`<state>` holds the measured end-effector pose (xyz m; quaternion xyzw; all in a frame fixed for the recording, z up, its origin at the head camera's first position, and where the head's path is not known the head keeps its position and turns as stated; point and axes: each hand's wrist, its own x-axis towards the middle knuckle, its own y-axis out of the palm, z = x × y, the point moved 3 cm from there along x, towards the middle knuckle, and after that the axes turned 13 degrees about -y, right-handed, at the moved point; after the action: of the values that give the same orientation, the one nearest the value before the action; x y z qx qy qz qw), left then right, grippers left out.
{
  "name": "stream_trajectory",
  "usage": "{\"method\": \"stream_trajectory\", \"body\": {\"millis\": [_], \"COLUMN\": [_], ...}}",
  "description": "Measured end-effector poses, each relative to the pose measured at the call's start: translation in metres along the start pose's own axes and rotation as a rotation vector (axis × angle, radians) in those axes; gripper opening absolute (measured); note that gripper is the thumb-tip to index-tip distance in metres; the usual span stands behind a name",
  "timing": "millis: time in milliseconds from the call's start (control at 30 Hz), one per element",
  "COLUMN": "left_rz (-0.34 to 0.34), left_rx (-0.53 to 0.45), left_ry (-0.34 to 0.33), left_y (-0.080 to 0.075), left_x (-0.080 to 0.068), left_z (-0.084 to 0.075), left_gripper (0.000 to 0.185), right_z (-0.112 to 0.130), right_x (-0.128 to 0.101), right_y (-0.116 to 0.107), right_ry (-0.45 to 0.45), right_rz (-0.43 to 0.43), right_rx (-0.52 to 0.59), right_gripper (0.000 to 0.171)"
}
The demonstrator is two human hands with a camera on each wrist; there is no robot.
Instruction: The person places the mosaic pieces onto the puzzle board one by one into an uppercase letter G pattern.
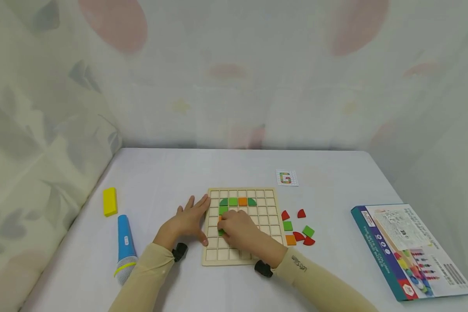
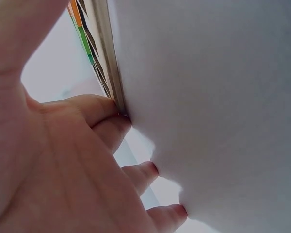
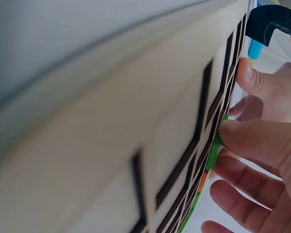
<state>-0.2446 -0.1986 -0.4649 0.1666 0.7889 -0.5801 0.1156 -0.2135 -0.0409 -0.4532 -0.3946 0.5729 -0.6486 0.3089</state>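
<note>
Near left edge of gridded pale-wood board (image 1: 262,220), my right hand (image 1: 239,228) is pinching flat green tile (image 3: 214,153), right of splayed left hand (image 1: 186,221).

Looked like some curtained-off tabletop setup tbh, with printed fabric (image 1: 226,108) hung behind and to the left of a white-covered table (image 1: 331,184). Couldn't tell whether it sat in a home, lab or studio.
</note>
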Motion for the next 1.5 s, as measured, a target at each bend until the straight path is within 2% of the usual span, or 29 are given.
{"method": "stream_trajectory", "body": {"millis": [133,333,633,800,1100,1267,1500], "left_rz": [-0.001,0.003,-0.008,-0.012,-0.021,-0.017,-0.013], "left_rx": [-0.004,-0.001,0.009,0.006,0.031,0.031,0.016], "left_ry": [0.002,-0.004,-0.025,-0.024,-0.011,-0.011,-0.005], "left_y": [0.0,-0.001,0.0,0.001,0.001,0.0,-0.001], "left_x": [0.001,0.001,0.0,0.0,0.001,0.001,0.0], "left_z": [-0.001,-0.003,-0.003,-0.003,-0.002,-0.001,-0.002], "left_gripper": [0.132,0.131,0.132,0.133,0.134,0.134,0.134], "right_z": [0.004,0.005,-0.014,-0.035,-0.077,-0.094,-0.108], "right_x": [0.004,0.005,-0.013,-0.035,-0.09,-0.118,-0.148], "right_y": [-0.002,-0.008,-0.02,-0.025,-0.033,-0.038,-0.042], "right_ry": [-0.011,-0.001,0.017,0.092,0.255,0.35,0.483], "right_rz": [-0.008,0.005,-0.107,-0.142,-0.202,-0.2,-0.151], "right_rx": [-0.016,0.005,0.058,0.054,0.054,0.046,0.065], "right_gripper": [0.008,0.023,0.023,0.022,0.025,0.024,0.028]}}
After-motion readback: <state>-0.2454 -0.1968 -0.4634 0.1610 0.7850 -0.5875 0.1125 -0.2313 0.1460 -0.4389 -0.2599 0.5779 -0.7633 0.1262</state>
